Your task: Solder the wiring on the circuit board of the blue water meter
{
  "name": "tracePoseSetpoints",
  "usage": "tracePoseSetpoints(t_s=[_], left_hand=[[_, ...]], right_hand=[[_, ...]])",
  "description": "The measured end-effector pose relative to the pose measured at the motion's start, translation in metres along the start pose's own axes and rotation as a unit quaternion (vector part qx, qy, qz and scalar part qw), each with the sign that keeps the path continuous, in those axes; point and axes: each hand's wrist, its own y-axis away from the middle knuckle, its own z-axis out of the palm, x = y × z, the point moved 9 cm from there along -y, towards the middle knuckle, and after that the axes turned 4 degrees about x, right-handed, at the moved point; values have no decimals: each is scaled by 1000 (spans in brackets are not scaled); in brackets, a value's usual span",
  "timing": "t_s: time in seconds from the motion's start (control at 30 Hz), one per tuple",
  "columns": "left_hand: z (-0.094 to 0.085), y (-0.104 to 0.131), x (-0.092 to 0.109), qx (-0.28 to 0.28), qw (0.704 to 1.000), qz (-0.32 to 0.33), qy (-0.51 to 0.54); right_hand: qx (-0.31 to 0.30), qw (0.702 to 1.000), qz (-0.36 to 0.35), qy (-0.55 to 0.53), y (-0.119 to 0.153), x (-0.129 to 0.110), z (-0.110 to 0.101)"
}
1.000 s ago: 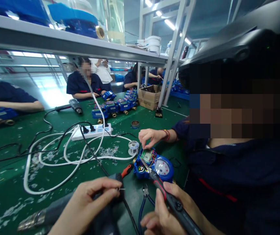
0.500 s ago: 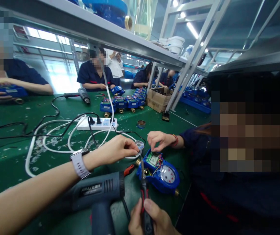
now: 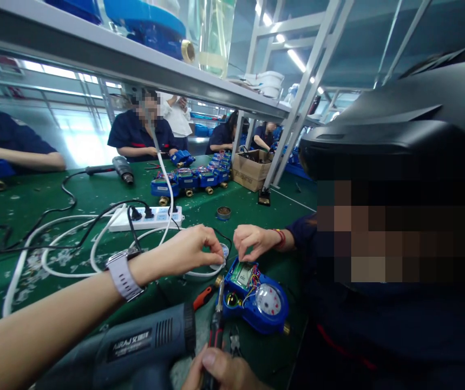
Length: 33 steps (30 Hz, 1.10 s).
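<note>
My left hand (image 3: 194, 249), with a watch on its wrist, pinches thumb and fingers together beside a small spool (image 3: 224, 253). What it pinches is too small to make out. My right hand (image 3: 226, 371) is closed round the handle of a soldering iron (image 3: 217, 322), whose tip points up beside the brass fitting of a blue water meter (image 3: 259, 323). The meter lies open, showing a green circuit board, coloured wires and a round dial. A co-worker's hand (image 3: 252, 241) with a red bracelet is over the board's far edge.
A heat gun (image 3: 135, 341) lies under my left forearm. An orange-handled tool (image 3: 203, 298) and pliers (image 3: 235, 341) are near the meter. Beyond lie a power strip (image 3: 146, 218), looped cables, a round tin (image 3: 223, 213), several blue meters (image 3: 185, 181) and a carton (image 3: 250, 170). A shelf (image 3: 135, 65) hangs above.
The view has shifted, so most things appear further left. Pliers now show beside the soldering iron. Both my hands keep their grips, and the co-worker's hand stays at the board.
</note>
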Motion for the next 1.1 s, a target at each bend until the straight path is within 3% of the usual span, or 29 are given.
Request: tracePoseSetpoints(t_s=[0.07, 0.13, 0.23, 0.33, 0.47, 0.57, 0.67, 0.73, 0.8, 0.97, 1.03, 1.1], left_hand=[[4, -2, 6, -4, 1000, 7, -28], [8, -5, 11, -13, 998, 18, -61], [15, -10, 18, -30, 993, 31, -106], [22, -16, 24, -47, 988, 42, -138], [33, -22, 29, -66, 981, 61, -169], [39, -26, 31, -71, 976, 82, -187], [43, -28, 33, -80, 970, 98, -209], [43, -29, 35, -83, 967, 100, -219], [42, -28, 37, -82, 967, 101, -221], [39, -26, 39, -78, 965, 97, -229], [38, -26, 39, -77, 965, 94, -233], [39, -25, 38, -79, 965, 96, -231]], right_hand=[[-21, 999, 28, -15, 42, 45, 21], [-72, 984, 120, -113, 69, 93, 42], [-146, 954, 184, -187, 74, 126, 63], [-193, 934, 208, -216, 61, 124, 71], [-291, 862, 306, -280, 71, 107, 90], [-242, 803, 401, -369, 82, 104, 89], [-163, 707, 516, -455, 95, 110, 88], [-154, 646, 582, -470, 104, 112, 90], [-154, 617, 607, -477, 107, 111, 91], [-132, 597, 613, -501, 110, 103, 91], [-125, 630, 592, -486, 107, 99, 89], [-137, 697, 555, -433, 101, 98, 85]])
